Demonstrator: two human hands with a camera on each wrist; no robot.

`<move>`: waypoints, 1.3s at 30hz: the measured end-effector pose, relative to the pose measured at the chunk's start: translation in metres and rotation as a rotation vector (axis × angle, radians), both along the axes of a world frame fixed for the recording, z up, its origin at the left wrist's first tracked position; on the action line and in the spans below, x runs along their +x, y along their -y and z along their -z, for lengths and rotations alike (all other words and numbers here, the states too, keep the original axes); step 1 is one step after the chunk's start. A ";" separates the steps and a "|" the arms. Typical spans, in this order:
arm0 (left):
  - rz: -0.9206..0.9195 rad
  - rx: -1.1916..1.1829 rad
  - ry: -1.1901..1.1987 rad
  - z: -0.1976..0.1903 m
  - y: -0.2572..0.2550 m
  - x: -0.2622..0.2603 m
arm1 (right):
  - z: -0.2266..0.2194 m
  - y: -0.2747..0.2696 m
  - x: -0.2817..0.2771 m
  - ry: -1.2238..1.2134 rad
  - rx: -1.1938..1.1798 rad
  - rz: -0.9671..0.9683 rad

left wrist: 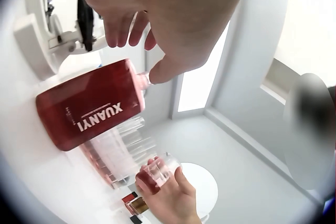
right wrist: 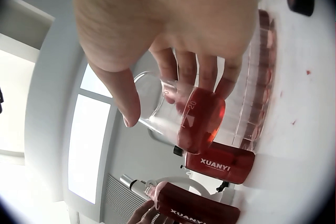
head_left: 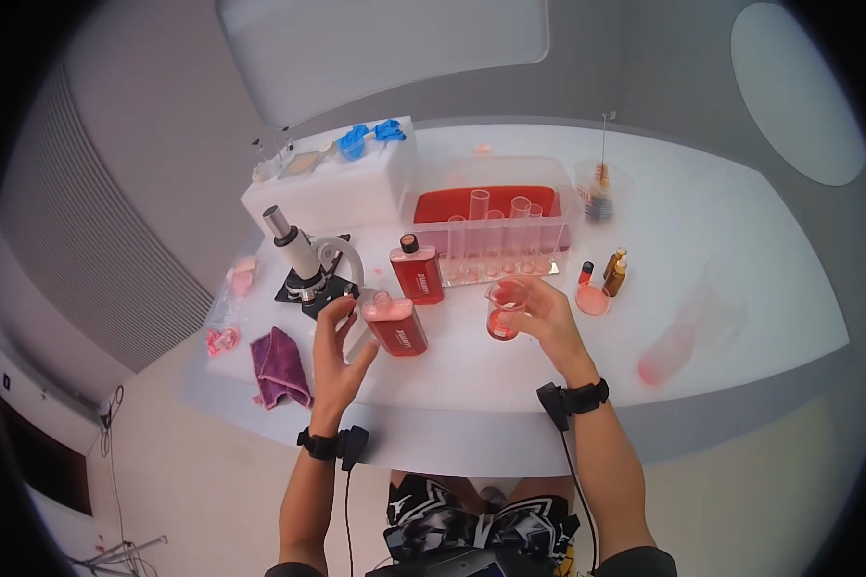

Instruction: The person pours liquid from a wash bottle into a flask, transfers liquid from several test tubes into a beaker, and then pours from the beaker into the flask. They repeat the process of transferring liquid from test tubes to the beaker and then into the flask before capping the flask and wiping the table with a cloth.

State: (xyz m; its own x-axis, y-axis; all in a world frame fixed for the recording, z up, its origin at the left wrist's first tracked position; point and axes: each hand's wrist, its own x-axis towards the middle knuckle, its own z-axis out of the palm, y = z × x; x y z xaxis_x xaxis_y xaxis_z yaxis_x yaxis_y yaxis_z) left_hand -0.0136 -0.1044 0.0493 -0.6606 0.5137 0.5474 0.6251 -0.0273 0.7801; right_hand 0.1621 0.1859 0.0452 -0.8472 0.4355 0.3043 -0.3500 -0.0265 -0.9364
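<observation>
My left hand is beside an uncapped flat bottle of red liquid labelled XUANYI, its thumb and fingers spread. In the left wrist view the thumb overlaps the bottle's neck, and the fingers stay loose, not curled round it. With thumb and fingers, my right hand grips a small clear glass beaker marked with a scale, red liquid in its lower part. A second XUANYI bottle, black-capped, stands behind the uncapped one.
Behind the bottles are a rack of test tubes and a clear tub of red liquid. A microscope and purple cloth lie left. Amber bottles and a pink dish stand right. Blue gloves rest on a white block.
</observation>
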 end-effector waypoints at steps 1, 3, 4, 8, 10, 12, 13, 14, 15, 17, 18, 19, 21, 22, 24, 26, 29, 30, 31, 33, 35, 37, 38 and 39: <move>0.043 -0.021 0.052 0.005 -0.005 -0.005 | 0.004 -0.002 -0.001 0.005 0.019 -0.026; 0.097 -0.039 0.083 0.016 -0.015 -0.015 | 0.009 -0.005 -0.003 0.002 0.042 -0.042; 0.179 -0.048 0.190 0.025 -0.020 -0.023 | 0.011 -0.006 -0.004 0.015 0.058 -0.053; 0.337 -0.109 0.415 0.036 -0.033 -0.034 | 0.008 -0.009 -0.003 0.018 0.116 -0.064; 0.436 -0.204 0.475 0.035 -0.039 -0.039 | 0.001 -0.009 0.002 0.046 0.126 -0.054; 0.494 -0.223 0.462 0.033 -0.049 -0.034 | -0.002 -0.008 0.005 0.086 0.131 -0.047; 0.539 -0.237 0.454 0.031 -0.053 -0.032 | -0.001 -0.008 0.006 0.078 0.132 -0.038; 0.580 -0.300 0.401 0.027 -0.056 -0.031 | -0.001 -0.009 0.006 0.074 0.138 -0.028; 0.596 -0.289 0.409 0.026 -0.061 -0.030 | -0.004 -0.009 0.006 0.088 0.147 -0.017; 0.674 -0.239 0.356 0.028 -0.068 -0.024 | -0.015 -0.009 0.008 0.089 0.122 -0.045; 0.680 -0.209 0.370 0.028 -0.071 -0.023 | -0.024 -0.010 0.009 0.113 0.144 -0.048; 0.744 -0.238 0.375 0.027 -0.074 -0.024 | -0.034 -0.011 0.009 0.132 0.170 -0.073; 0.808 -0.226 0.392 0.026 -0.075 -0.025 | -0.057 -0.010 0.007 0.180 0.225 -0.109; 0.787 -0.256 0.329 0.026 -0.074 -0.027 | -0.072 -0.009 0.007 0.222 0.355 -0.138; 0.773 -0.216 0.296 0.027 -0.073 -0.021 | -0.099 -0.008 0.006 0.310 0.548 -0.199; 0.791 -0.142 0.375 0.032 -0.072 -0.018 | -0.119 -0.001 0.004 0.349 0.564 -0.235; 0.809 -0.080 0.459 0.033 -0.068 -0.022 | -0.138 0.003 -0.002 0.347 0.578 -0.301; 0.818 -0.131 0.416 0.035 -0.069 -0.024 | -0.141 0.004 -0.006 0.322 0.592 -0.325; 0.827 -0.186 0.371 0.036 -0.068 -0.026 | -0.139 0.005 -0.010 0.343 0.604 -0.350; 0.826 -0.128 0.422 0.037 -0.066 -0.024 | -0.136 0.008 -0.015 0.296 0.548 -0.330; 0.844 -0.082 0.455 0.037 -0.066 -0.026 | -0.129 0.010 -0.020 0.298 0.597 -0.345; 0.867 -0.130 0.458 0.038 -0.065 -0.028 | -0.124 0.012 -0.025 0.301 0.642 -0.350; 0.873 -0.116 0.469 0.037 -0.064 -0.027 | -0.123 0.014 -0.026 0.334 0.671 -0.333; 0.863 -0.154 0.454 0.035 -0.063 -0.029 | -0.122 0.015 -0.028 0.366 0.701 -0.318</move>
